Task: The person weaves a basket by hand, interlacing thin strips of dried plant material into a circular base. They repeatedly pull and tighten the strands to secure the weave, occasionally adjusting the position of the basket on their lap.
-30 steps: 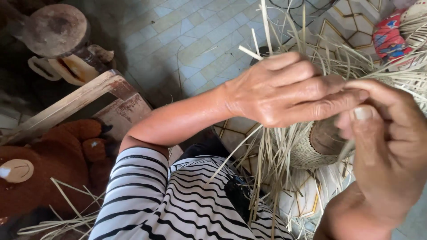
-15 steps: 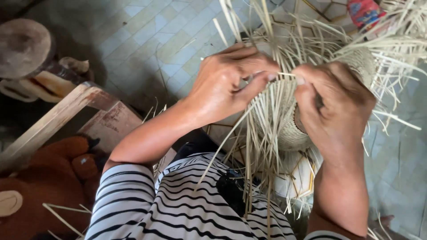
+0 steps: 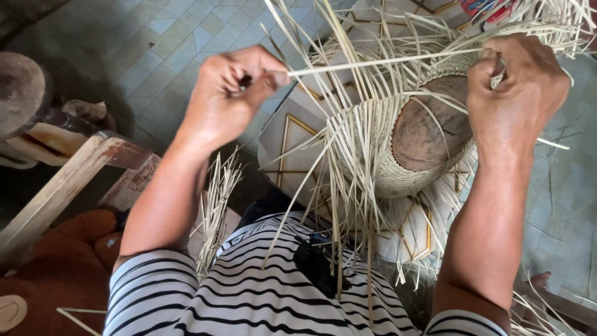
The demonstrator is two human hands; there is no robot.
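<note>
we've got the half-woven straw piece (image 3: 404, 180) sitting over its round wooden form (image 3: 429, 134), w/ loose strands fanning out. hands have spread apart vs half a sec ago: left hand (image 3: 227, 99) now pinches one long strip (image 3: 379, 61) and has drawn it taut, right hand (image 3: 513, 90) is clamped on the weave's rim, so that strand looks cinched in.
</note>
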